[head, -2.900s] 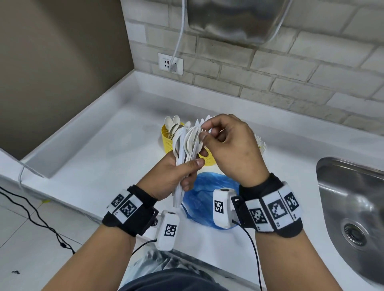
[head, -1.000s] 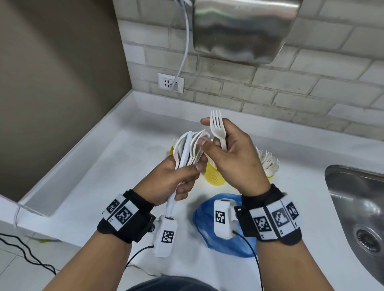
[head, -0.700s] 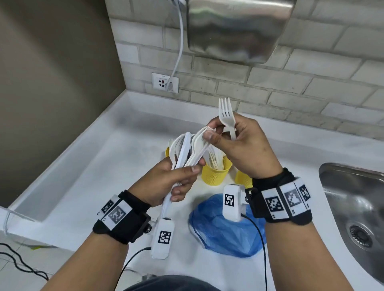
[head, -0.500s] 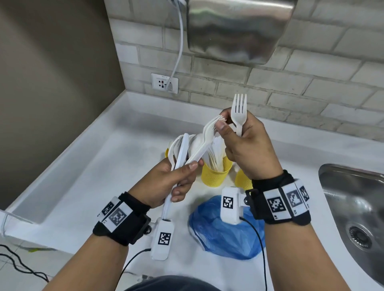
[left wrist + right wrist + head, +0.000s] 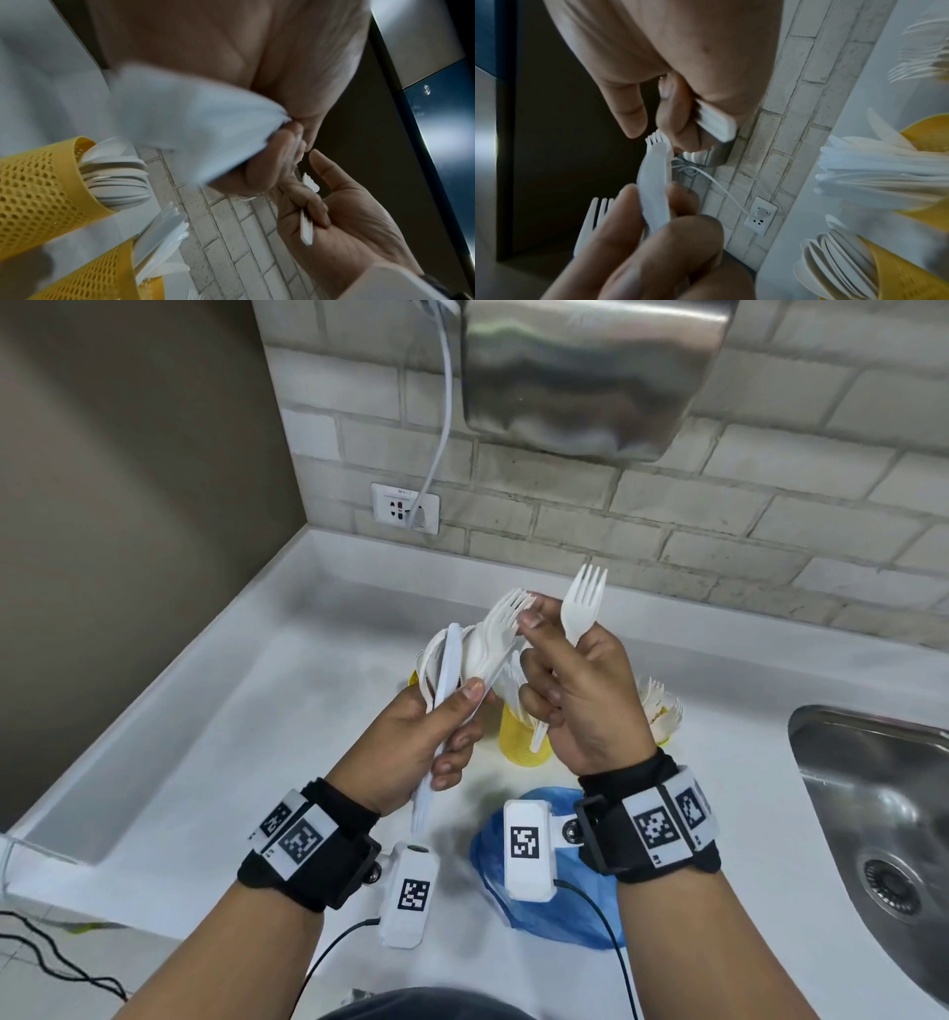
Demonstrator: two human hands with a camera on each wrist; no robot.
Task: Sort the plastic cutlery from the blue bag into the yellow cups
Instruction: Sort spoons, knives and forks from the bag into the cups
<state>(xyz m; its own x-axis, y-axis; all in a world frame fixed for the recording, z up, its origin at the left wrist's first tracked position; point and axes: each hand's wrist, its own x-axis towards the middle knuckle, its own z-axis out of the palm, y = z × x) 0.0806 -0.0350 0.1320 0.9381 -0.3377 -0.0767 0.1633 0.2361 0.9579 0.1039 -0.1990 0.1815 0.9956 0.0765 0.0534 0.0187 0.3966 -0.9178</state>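
Cutlery bundle (image 5: pixel 475 654), white plastic, is fanned upright in the left hand's (image 5: pixel 416 737) clenched grasp above the bench (image 5: pixel 215 726), while the right hand (image 5: pixel 585 701) grips a single fork (image 5: pixel 583 603), lifted clear since a second ago, and now fingers the next fork's tines. Yellow cups (image 5: pixel 524 742) wait at twelve o'clock from the blue bag (image 5: pixel 560 911); one fork is ready to drop, judging by this.

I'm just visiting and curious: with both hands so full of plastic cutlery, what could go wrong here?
The left hand grips a fanned bunch of cutlery; pulling another fork could loosen it and spill pieces. The right hand already holds one fork while pinching the next, so either might slip. The yellow cups stand close below and might be knocked.
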